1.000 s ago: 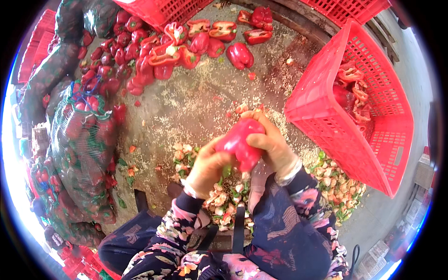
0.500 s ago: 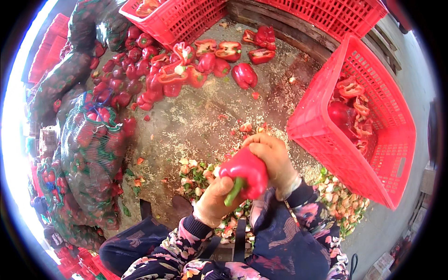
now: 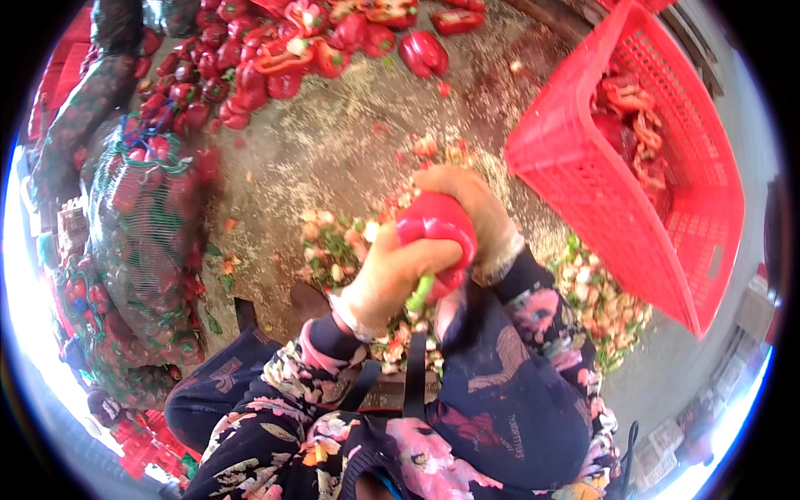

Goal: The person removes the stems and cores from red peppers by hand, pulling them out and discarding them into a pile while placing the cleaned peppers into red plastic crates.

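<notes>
A whole red bell pepper (image 3: 443,221) is clasped between my two gloved hands, its green stem (image 3: 419,293) pointing down toward my lap. My left hand (image 3: 379,279) wraps the near left side, with the thumb laid across the pepper's front. Around the far and right side curls my right hand (image 3: 479,215); its fingertips and palm side are partly hidden. Whether a blade is in either hand does not show. Beneath the hands lies a heap of cut-off pepper cores and stems (image 3: 327,243).
To the right stands a red plastic crate (image 3: 575,175) holding cut pepper pieces (image 3: 637,125). More cores (image 3: 596,304) are piled below it. Whole and halved peppers (image 3: 250,83) lie at the far left, near filled mesh sacks (image 3: 142,233). Seeds are strewn over the floor (image 3: 333,142).
The view has tipped, so everything sits higher in the picture. My left thumb has come over the pepper's front, and both hands wrap it more closely.
</notes>
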Available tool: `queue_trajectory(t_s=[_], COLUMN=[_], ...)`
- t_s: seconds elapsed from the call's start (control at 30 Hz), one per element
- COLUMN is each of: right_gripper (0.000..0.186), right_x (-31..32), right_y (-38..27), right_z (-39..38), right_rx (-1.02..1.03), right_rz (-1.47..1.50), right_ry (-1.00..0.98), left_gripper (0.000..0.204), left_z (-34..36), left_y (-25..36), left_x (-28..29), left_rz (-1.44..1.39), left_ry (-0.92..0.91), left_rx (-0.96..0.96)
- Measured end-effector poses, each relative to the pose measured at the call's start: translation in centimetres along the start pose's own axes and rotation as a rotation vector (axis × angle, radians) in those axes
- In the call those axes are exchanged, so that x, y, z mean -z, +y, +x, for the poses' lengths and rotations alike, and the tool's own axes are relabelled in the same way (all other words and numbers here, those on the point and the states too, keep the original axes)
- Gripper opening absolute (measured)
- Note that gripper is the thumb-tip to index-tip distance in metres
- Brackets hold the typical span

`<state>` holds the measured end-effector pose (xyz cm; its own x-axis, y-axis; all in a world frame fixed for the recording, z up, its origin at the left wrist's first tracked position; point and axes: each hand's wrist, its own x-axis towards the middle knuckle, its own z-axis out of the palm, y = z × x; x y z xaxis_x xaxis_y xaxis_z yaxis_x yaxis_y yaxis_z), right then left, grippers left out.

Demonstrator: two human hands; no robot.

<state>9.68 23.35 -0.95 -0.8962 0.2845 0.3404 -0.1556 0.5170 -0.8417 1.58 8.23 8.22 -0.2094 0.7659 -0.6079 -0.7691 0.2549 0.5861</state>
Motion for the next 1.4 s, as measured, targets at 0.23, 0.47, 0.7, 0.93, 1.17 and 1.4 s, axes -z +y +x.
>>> queue_trajectory(t_s=[0.23,0.47,0.7,0.93,1.17,1.4], right_gripper=[0.027,0.020,0.017,0.017,0.025,0.024], right_x=[-0.2,0.5,-1.0,3.7,-1.5,-5.5], right_y=[0.9,1.2,1.4,-1.5,1.7,-3.1], right_z=[-2.6,-2.1,-2.7,0.1,-2.8,-4.7], right_rx=[-0.241,-0.885,-1.052,-0.835,-0.530,-0.285], right_rz=[0.241,0.778,0.866,0.911,0.915,0.484], right_ry=[-0.096,0.011,0.146,0.406,0.050,-0.099], left_gripper=[0.045,0.055,0.051,0.045,0.039,0.030], left_z=[-1.3,0.0,-1.7,-2.3,0.1,-3.7], left_y=[-3.9,-4.1,-3.7,-4.8,-3.1,-8.1], left_x=[2.2,3.1,4.8,9.4,3.8,5.7], left_rz=[-0.015,0.299,-0.097,0.584,0.284,0.716], left_ry=[-0.192,-0.039,-0.085,-0.014,-0.093,0.076], left_rx=[0.044,-0.067,0.091,-0.184,-0.330,-0.740])
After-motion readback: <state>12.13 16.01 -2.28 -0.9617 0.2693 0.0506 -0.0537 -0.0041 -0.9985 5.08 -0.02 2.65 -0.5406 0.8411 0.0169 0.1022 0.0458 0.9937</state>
